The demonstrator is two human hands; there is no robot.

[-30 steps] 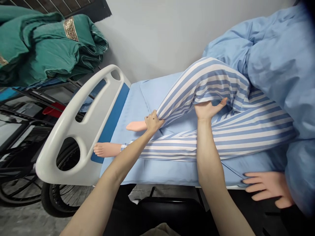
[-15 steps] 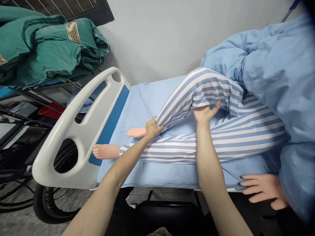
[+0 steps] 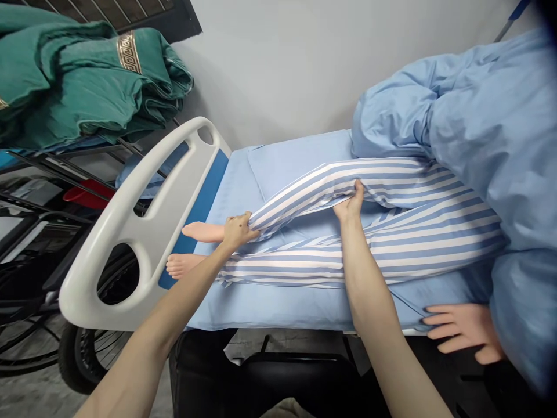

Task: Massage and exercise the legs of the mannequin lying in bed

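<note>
Holding a striped leg (image 3: 304, 190) at ankle and knee

Gripping the ankle end with the left hand (image 3: 238, 230); clasping the knee from beneath with the right hand (image 3: 349, 205), thumb against the near side, fingers hidden. Stretched between both hands, slightly bent, over the blue sheet (image 3: 291, 155), with the other leg (image 3: 300, 265) lying just nearer. Apparently partway through bending or straightening. Next, likely calling for knee support and ankle control together.
</note>
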